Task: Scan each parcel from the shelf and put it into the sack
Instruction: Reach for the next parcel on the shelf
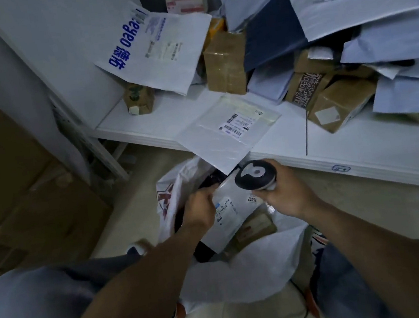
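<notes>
Fingers [207, 193] on the left hand [200, 208] are pinching the upper-left edge of the parcel [227, 213]. The right hand [288, 196] is wrapping round the scanner [256, 178], fingers curled tight on its grip. I'm seeing the parcel hanging tilted over the open mouth of the sack [243, 271], just below the front edge of the shelf [347, 152].

Parcel is reading as a flat white poly bag, glossy and wrinkled, label facing up. It's showing barcode and small print, too blurred to read. Scanner is showing a dark rounded head with a pale top plate, sitting just beside the parcel's upper-right corner. Sack is white woven plastic, slack, with red print on its left wall. A cardboard box [257, 228] is lying inside it under the parcel.

On the shelf a second mailer [229, 132], flat and white, is overhanging the front edge right above the sack. Behind it I'm seeing taped brown boxes [226, 64] and a white bag with blue lettering [155, 46] leaning on the side wall. A loose heap of poly bags [384, 18], grey and white, is crowding the right side. Brown cartons [21, 182] are standing at left.
</notes>
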